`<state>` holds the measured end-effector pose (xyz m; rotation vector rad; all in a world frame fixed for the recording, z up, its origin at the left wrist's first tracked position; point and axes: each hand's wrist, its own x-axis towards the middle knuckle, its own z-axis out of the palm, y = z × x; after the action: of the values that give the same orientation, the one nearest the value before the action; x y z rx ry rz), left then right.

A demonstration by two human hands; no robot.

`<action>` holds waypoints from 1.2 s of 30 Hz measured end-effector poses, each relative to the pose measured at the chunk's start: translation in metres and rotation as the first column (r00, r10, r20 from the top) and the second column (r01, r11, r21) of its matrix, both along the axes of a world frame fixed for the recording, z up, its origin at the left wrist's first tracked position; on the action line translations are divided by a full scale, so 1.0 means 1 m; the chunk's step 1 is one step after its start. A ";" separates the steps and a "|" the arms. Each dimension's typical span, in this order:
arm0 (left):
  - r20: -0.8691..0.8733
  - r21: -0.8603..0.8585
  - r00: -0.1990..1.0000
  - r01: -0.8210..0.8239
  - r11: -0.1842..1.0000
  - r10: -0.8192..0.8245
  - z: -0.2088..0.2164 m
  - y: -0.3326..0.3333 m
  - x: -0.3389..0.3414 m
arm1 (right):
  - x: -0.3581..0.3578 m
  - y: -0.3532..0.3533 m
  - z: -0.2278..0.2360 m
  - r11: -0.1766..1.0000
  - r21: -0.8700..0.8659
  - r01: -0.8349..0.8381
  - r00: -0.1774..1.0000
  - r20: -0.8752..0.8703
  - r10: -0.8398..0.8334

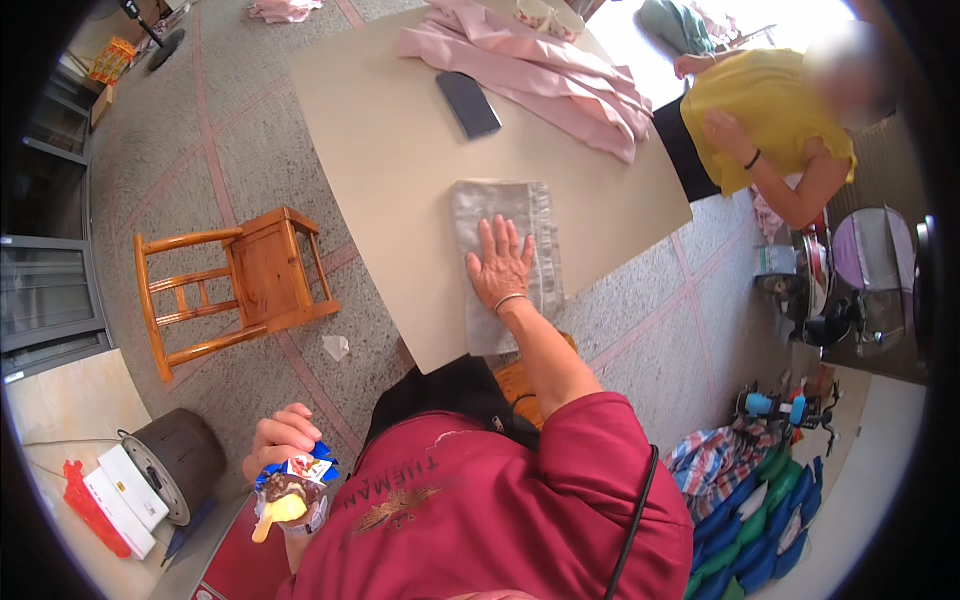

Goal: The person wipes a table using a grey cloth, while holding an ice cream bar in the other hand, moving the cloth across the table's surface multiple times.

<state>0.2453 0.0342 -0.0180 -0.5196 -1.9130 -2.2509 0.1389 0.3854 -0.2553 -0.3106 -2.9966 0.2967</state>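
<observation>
My right hand point(500, 265) lies flat, fingers somewhat spread, on a folded grey cloth point(485, 325). A stitched seam runs along the right side of the cloth, which rests at the near end of the beige table point(370, 130). At the lower left, away from the table, my left hand point(283, 437) is closed round a partly bitten ice cream bar point(287, 508). Its chocolate coating, pale yellow inside and wooden stick show above a blue and white wrapper. Part of that hand is hidden behind the bar.
Farther up the table lie a dark phone point(468, 105), pink fabric point(545, 70) and patterned bowls point(550, 17). A person in a yellow top point(745, 100) stands at the right edge. A wooden chair point(265, 275) stands left; a brown drum-shaped container point(180, 465) is lower left.
</observation>
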 end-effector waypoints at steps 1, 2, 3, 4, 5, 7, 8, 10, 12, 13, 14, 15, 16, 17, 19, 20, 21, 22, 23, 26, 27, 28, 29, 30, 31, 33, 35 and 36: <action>-0.005 0.000 1.000 0.008 1.000 -0.008 -0.001 0.000 0.001 | 0.005 0.004 -0.001 0.998 -0.001 0.062 0.998 0.009 -0.062; -0.009 0.001 1.000 0.017 1.000 -0.017 -0.003 -0.001 0.002 | 0.010 -0.003 -0.006 0.994 -0.010 0.111 0.994 0.007 -0.111; 0.003 0.002 1.000 0.028 1.000 -0.028 -0.003 0.001 0.003 | 0.017 -0.012 -0.008 0.993 -0.014 0.115 0.993 -0.004 -0.115; 0.013 0.007 0.999 0.041 0.999 -0.041 -0.005 0.002 0.003 | 0.027 -0.024 -0.009 0.993 -0.014 0.121 0.992 -0.018 -0.121; 0.023 0.012 0.998 0.056 0.998 -0.056 -0.007 0.004 0.003 | 0.036 -0.035 -0.010 0.992 -0.014 0.129 0.991 -0.032 -0.129; 0.043 0.014 0.996 0.074 0.997 -0.074 -0.008 0.010 0.005 | 0.054 -0.065 -0.006 0.999 -0.029 0.021 1.000 0.003 -0.021; 0.047 0.009 0.995 0.084 0.996 -0.084 -0.007 0.014 0.005 | 0.061 -0.070 -0.003 0.999 -0.039 -0.034 0.999 0.019 0.035; 0.058 -0.001 0.991 0.121 0.993 -0.121 0.000 0.025 -0.005 | 0.069 -0.062 0.004 0.990 -0.085 -0.110 0.994 -0.006 0.110; 0.053 0.002 0.987 0.151 0.988 -0.151 0.001 0.034 -0.010 | 0.071 -0.048 0.006 0.980 -0.086 -0.180 0.983 -0.037 0.178; 0.051 0.004 0.985 0.164 0.986 -0.164 0.000 0.038 -0.013 | 0.070 -0.037 0.004 0.987 -0.075 -0.144 0.989 -0.042 0.141; 0.071 -0.018 0.985 0.162 0.987 -0.160 0.004 0.042 -0.013 | 0.067 -0.027 0.005 0.991 -0.073 -0.116 0.993 -0.047 0.113; 0.064 -0.025 0.982 0.178 0.984 -0.177 0.004 0.049 -0.017 | 0.061 -0.012 0.005 0.995 -0.061 -0.084 0.995 -0.055 0.080; 0.064 -0.034 0.978 0.199 0.979 -0.196 0.007 0.053 -0.020 | 0.059 0.002 0.007 0.998 -0.063 -0.022 0.997 -0.075 0.018; 0.063 -0.043 0.975 0.217 0.975 -0.214 0.010 0.058 -0.023 | 0.056 0.017 0.008 0.998 -0.053 0.017 0.997 -0.080 -0.021; 0.082 -0.021 0.968 0.241 0.970 -0.239 0.011 0.071 -0.029 | 0.048 0.051 0.005 0.995 -0.034 0.092 0.991 -0.090 -0.095; 0.084 -0.013 0.962 0.262 0.965 -0.260 0.009 0.075 -0.033 | 0.042 0.069 0.003 0.991 -0.013 0.131 0.986 -0.101 -0.132; 0.094 -0.009 0.955 0.282 0.959 -0.280 0.008 0.080 -0.036 | 0.040 0.086 0.001 0.986 0.003 0.169 0.980 -0.104 -0.168; 0.092 -0.028 0.953 0.293 0.956 -0.290 0.006 0.085 -0.040 | 0.036 0.103 -0.002 0.979 0.021 0.205 0.973 -0.112 -0.201; 0.107 -0.037 0.949 0.301 0.953 -0.296 0.007 0.092 -0.043 | 0.034 0.117 -0.003 0.970 0.028 0.241 0.965 -0.109 -0.236; 0.131 -0.049 0.938 0.329 0.943 -0.320 0.013 0.115 -0.056 | 0.023 0.164 -0.005 0.939 0.060 0.338 0.937 -0.111 -0.330; 0.134 -0.051 0.931 0.348 0.936 -0.339 0.014 0.121 -0.062 | 0.020 0.178 -0.007 0.926 0.071 0.370 0.926 -0.112 -0.362; 0.138 -0.054 0.925 0.365 0.929 -0.355 0.015 0.128 -0.067 | 0.018 0.193 -0.010 0.913 0.082 0.400 0.914 -0.110 -0.391; 0.125 -0.042 0.932 0.347 0.937 -0.340 0.015 0.137 -0.072 | 0.016 0.207 -0.013 0.897 0.096 0.432 0.899 -0.122 -0.420; 0.111 -0.030 0.940 0.327 0.945 -0.322 0.013 0.146 -0.076 | 0.013 0.219 -0.015 0.881 0.109 0.461 0.885 -0.134 -0.446; 0.098 -0.017 0.947 0.308 0.951 -0.305 0.013 0.154 -0.081 | 0.010 0.230 -0.018 0.863 0.123 0.490 0.869 -0.146 -0.472; 0.122 -0.018 0.942 0.317 0.948 -0.312 0.012 0.165 -0.091 | 0.006 0.249 -0.019 0.847 0.138 0.514 0.857 -0.137 -0.497; 0.133 -0.014 0.932 0.342 0.940 -0.337 0.010 0.176 -0.101 | 0.001 0.266 -0.017 0.833 0.152 0.532 0.846 -0.140 -0.514; 0.137 -0.014 0.927 0.355 0.935 -0.350 0.010 0.181 -0.106 | -0.002 0.272 -0.017 0.833 0.155 0.531 0.846 -0.142 -0.513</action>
<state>0.1396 0.2151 -0.0085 -0.7974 -2.0716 -2.5261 0.1364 0.6571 -0.2721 -1.0353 -2.6720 -0.0313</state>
